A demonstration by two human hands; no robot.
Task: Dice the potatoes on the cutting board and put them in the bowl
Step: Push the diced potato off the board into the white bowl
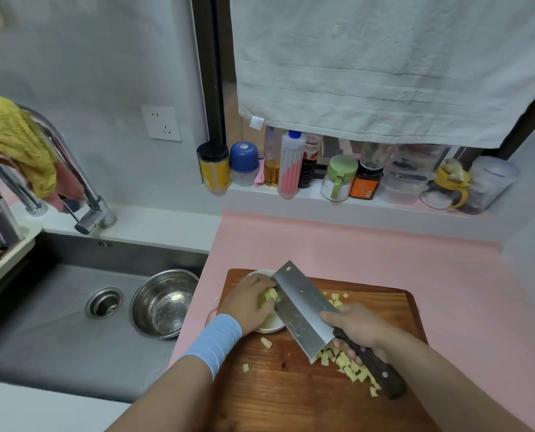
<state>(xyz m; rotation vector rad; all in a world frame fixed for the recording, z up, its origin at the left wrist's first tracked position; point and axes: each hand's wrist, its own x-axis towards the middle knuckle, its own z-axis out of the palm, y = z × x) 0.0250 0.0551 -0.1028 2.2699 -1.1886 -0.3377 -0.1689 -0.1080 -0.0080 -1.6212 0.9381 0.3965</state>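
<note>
On the wooden cutting board, lower centre, the right hand wraps the handle of the heavy, stiff cleaver, its blade tilted over the white bowl at the board's left edge. The curled fingers of the left hand cup potato dice against the blade. The dice look light, wet and slippery, best scooped; more lie loose at lower right. A pink counter surrounds the board, with a steel sink to the left.

The bowl sits on the cutting board, right of the sink.
</note>
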